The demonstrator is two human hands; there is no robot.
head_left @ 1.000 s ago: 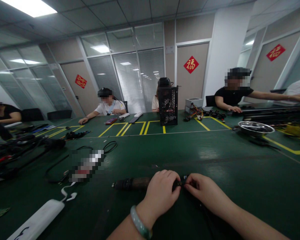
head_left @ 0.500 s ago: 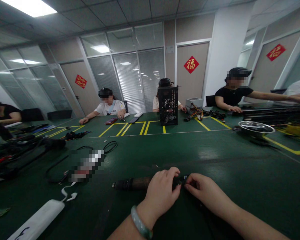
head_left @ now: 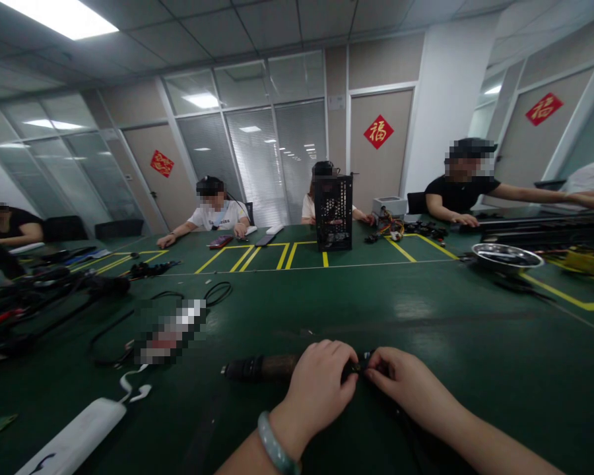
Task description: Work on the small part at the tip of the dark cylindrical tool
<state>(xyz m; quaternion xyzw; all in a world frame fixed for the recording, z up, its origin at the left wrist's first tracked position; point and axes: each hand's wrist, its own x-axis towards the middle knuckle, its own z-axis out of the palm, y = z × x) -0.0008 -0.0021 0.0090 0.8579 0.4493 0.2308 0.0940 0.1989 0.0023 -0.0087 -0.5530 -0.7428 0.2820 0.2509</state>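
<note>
A dark cylindrical tool body (head_left: 262, 367) with a brownish sleeve lies across the green bench, pointing left. My left hand (head_left: 321, 386), with a pale green bangle (head_left: 276, 442) on its wrist, curls over the cylinder's right end. My right hand (head_left: 406, 382) comes in from the right, and its fingertips pinch a small black connector (head_left: 362, 367) against that end. The two hands nearly meet there and hide most of the connector. A dark cable (head_left: 400, 422) seems to run from the hands toward me.
The green bench (head_left: 475, 343) has yellow tape lines. A white box (head_left: 72, 435) with a white cord lies at lower left, near a pixelated item and black cables. Beyond stand a black mesh computer case (head_left: 333, 212) and a steel bowl (head_left: 507, 258). Several co-workers sit around the bench.
My left hand's fingers sit slightly lower over the cylinder than half a second ago. The whole view has shifted slightly. The co-worker behind the mesh case has moved slightly.
</note>
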